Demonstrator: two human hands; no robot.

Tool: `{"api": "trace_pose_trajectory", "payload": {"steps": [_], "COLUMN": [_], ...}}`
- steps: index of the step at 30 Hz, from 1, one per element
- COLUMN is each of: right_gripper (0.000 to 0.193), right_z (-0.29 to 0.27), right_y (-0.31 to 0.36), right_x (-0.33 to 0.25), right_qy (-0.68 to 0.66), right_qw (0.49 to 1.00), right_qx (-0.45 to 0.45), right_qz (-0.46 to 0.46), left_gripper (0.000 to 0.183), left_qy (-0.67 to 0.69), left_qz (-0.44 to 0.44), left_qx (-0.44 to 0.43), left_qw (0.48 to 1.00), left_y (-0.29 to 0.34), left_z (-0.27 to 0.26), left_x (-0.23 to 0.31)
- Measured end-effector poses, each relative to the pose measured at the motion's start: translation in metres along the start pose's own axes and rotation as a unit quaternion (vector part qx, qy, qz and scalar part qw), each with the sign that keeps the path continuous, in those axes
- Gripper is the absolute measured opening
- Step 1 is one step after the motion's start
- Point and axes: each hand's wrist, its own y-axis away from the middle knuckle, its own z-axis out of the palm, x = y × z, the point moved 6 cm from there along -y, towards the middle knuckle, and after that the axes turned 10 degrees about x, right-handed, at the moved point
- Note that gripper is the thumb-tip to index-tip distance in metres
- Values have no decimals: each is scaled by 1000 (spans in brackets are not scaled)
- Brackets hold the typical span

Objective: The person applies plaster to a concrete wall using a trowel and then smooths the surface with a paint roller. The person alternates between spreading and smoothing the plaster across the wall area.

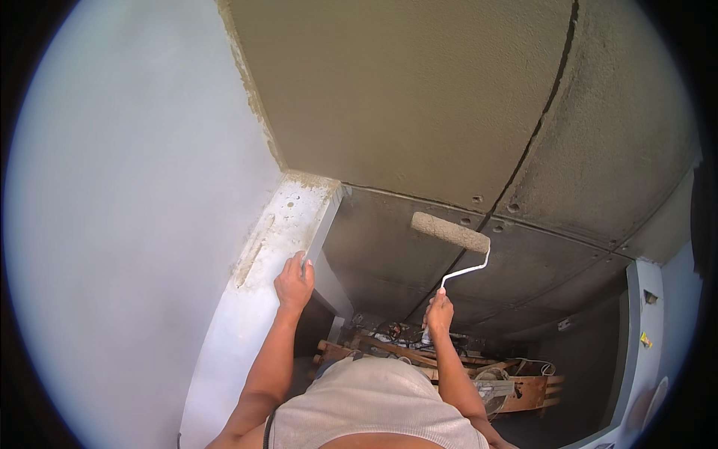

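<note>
My right hand is wrapped round the handle of a paint roller. Its sleeve is coated in a tan, gritty-looking material, and a white bent wire frame joins it to the handle. The roller is raised in front of the brown-grey slabs; whether it touches them I cannot tell. My left hand rests on the edge of a white ledge, fingers pointing up and thumb apart, with no tool in it. Tan smears mark the ledge near its far end.
A large tan-coated surface fills the top, with a dark seam along its right. A white wall stands at left. Wooden planks and tangled cables lie beyond my body. A white frame edges the right.
</note>
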Motion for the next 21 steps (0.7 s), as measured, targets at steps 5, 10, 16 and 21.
{"api": "trace_pose_trajectory", "payload": {"steps": [5, 10, 16, 21], "right_gripper": [52, 47, 51, 58], "right_z": [27, 59, 73, 67], "right_y": [37, 51, 78, 106], "right_x": [-115, -244, -276, -228], "right_qy": [-108, -208, -240, -266], "right_qw": [990, 941, 928, 935], "right_qx": [-53, -146, -189, -169], "right_qz": [-76, -222, -215, -162], "left_gripper": [31, 36, 53, 74], "left_qy": [25, 54, 105, 422], "left_qz": [-29, -22, -59, -30], "left_qx": [-40, -26, -39, -359], "left_qw": [998, 998, 992, 832], "left_y": [-3, -7, -47, -64], "left_z": [1, 1, -14, 21], "left_x": [3, 2, 22, 116]}}
